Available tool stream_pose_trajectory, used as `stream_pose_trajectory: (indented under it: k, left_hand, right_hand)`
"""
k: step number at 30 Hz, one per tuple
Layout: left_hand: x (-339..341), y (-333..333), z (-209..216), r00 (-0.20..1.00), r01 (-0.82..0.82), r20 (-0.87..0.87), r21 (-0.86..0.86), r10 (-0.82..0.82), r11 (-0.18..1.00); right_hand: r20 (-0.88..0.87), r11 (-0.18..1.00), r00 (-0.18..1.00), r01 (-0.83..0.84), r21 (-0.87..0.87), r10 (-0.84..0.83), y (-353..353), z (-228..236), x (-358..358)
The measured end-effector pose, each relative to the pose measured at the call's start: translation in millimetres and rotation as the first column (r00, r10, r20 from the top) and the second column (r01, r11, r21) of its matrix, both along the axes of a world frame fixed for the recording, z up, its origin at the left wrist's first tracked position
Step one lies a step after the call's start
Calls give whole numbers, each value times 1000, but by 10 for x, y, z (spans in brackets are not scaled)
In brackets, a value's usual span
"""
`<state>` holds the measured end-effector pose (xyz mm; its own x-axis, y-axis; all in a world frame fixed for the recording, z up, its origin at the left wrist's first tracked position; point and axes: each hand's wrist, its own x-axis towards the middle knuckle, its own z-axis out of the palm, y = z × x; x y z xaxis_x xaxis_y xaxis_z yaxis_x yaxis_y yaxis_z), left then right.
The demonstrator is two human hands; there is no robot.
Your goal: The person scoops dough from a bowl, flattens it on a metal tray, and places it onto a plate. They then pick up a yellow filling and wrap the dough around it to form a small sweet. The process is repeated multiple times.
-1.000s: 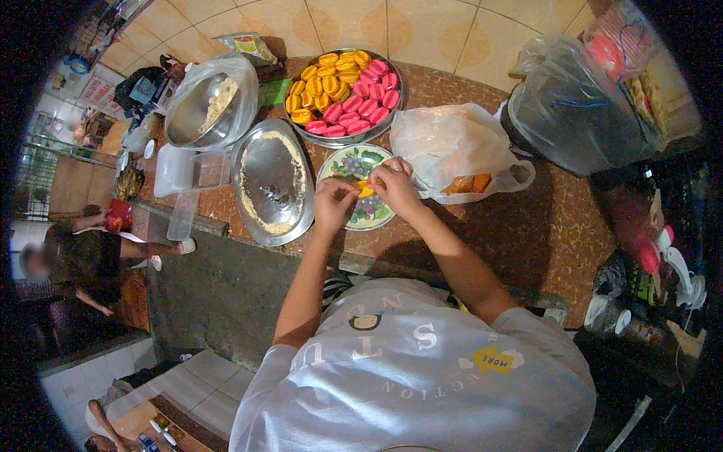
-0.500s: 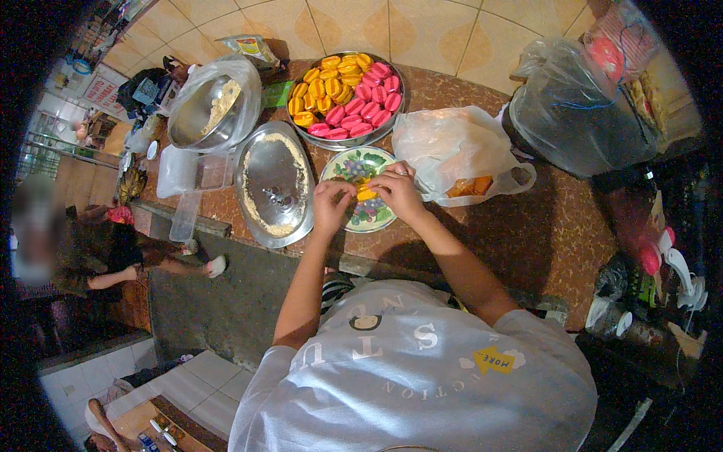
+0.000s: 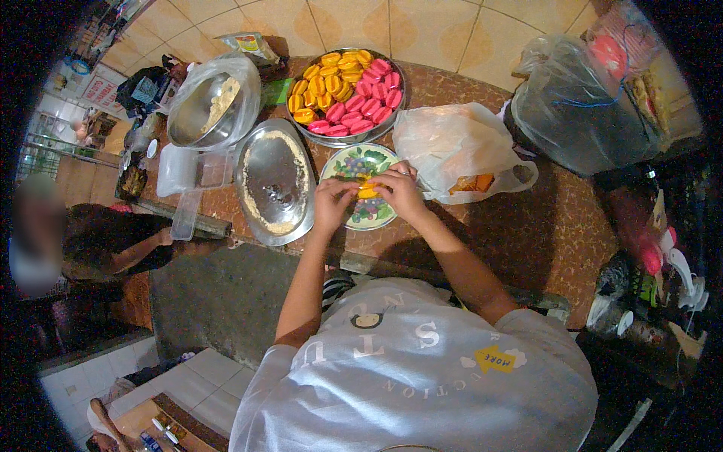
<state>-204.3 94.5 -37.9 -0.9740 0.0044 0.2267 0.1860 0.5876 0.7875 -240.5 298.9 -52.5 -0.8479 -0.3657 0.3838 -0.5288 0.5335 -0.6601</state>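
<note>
Over a round plate with a fruit pattern (image 3: 370,220), both my hands pinch a small yellow-wrapped sweet (image 3: 367,191). My left hand (image 3: 332,200) has its fingertips closed on the sweet's left end. At the other end, the fingers of my right hand (image 3: 401,193) are closed on it, partly covering it. Just beyond the plate stands a round metal tray (image 3: 400,111) filled with yellow-wrapped sweets (image 3: 328,84) and pink-wrapped sweets (image 3: 367,108). Left of the plate lies an oval metal platter (image 3: 277,181) with pale crumbly powder around its edge.
A plastic-covered metal bowl (image 3: 186,120) with powder and clear plastic containers (image 3: 178,169) sit at the left. To the right are a white plastic bag (image 3: 444,147) with orange wrappers and a large plastic-covered container (image 3: 576,124). Another person (image 3: 98,241) is beyond the counter's left end.
My fingers have shifted slightly around the yellow-wrapped sweet, and more of it shows between them. The person at the left has changed posture, an arm now reaching toward the counter's end.
</note>
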Motion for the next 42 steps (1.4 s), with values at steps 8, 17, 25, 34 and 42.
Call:
stream_pose_trajectory:
  k: [8,17,25,34,42]
  left_hand:
    - [-68,-210,61,994,-93,-57,-57,89,994]
    - [-90,-33,264,993,111,-18,-185,-116,977]
    - [-96,-14,26,999,37,1,-131,-37,991]
    - [21,21,-67,997,-58,-53,-94,54,994]
    - [67,79,49,998,-50,28,-32,51,998]
  right_hand:
    - [21,999,999,-27,-38,28,-2,-12,9]
    - [-3,999,1000,1,-53,-1,-9,-22,27]
    - [-44,997,999,23,-79,-26,-5,23,0]
    - [-55,998,997,44,-55,-47,-37,1,9]
    - [-28,998,1000,6,-63,-8,-35,5,22]
